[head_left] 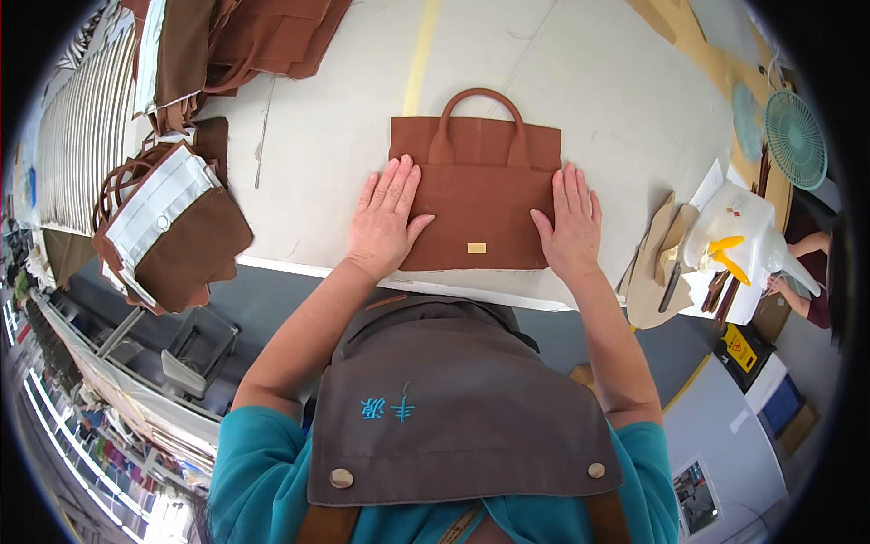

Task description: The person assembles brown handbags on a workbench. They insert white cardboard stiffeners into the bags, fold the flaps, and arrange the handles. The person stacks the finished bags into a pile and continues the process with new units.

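A flat brown handbag lies on the pale work table, its rounded handle pointing away from me and a small gold plate on its front. My left hand presses flat on the bag's left edge, fingers spread. My right hand presses flat on the bag's right edge, fingers together and thumb on the fabric. Neither hand grips anything.
A stack of brown bags with white lining sits at the table's left edge, with more brown pieces at the back left. A white plastic container with yellow parts, tan cut-outs and a fan are at the right. Another person's arm shows far right.
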`<state>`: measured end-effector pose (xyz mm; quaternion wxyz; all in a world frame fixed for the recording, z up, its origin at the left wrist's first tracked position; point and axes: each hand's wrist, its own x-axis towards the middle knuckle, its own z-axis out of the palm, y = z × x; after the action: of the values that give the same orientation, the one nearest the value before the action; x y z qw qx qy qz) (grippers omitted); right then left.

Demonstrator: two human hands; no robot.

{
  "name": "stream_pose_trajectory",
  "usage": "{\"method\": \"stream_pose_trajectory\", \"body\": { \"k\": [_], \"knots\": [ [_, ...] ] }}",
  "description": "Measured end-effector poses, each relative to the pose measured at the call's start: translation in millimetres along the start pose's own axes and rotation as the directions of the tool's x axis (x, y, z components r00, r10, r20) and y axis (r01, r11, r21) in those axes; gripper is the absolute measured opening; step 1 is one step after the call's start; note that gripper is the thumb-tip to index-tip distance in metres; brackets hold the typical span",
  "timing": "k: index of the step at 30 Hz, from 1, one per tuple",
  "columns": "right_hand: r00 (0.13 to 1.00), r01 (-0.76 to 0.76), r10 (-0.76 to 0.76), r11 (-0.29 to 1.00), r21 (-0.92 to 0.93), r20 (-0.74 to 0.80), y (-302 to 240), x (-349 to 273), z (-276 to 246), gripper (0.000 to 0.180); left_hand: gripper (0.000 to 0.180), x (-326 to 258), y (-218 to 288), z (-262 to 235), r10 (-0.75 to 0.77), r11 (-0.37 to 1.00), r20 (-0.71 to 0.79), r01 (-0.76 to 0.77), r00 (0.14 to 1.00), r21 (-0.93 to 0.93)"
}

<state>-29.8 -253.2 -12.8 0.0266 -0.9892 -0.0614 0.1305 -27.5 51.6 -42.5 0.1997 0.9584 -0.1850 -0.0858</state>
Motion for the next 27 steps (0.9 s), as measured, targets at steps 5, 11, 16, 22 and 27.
{"method": "stream_pose_trajectory", "body": {
  "k": [5,11,16,22,27],
  "knots": [
    [1.000,0.012,-0.012,1.000,-0.023,-0.007,2,-2,0,0.072,0.070,-4,-3,0,-0.102,0.992,0.026,0.100,0.994,0.078],
    [1.000,-0.018,0.019,1.000,-0.021,0.011,4,-2,0,0.076,0.068,-7,4,-5,-0.129,0.984,0.002,0.128,0.992,0.122],
    [0.998,-0.060,0.063,0.991,0.117,-0.023,25,-7,-14,0.074,0.066,-10,-4,2,-0.118,0.979,-0.056,0.126,0.991,0.162],
    [0.959,-0.138,0.279,0.627,0.766,-0.055,45,17,3,0.067,0.058,-16,-8,-2,-0.087,0.993,-0.253,0.063,0.963,-0.101],
    [0.961,-0.220,0.268,0.591,0.776,0.069,32,89,-2,0.072,0.048,-31,11,-4,-0.029,0.993,-0.241,0.001,0.970,-0.119]
  ]
}}
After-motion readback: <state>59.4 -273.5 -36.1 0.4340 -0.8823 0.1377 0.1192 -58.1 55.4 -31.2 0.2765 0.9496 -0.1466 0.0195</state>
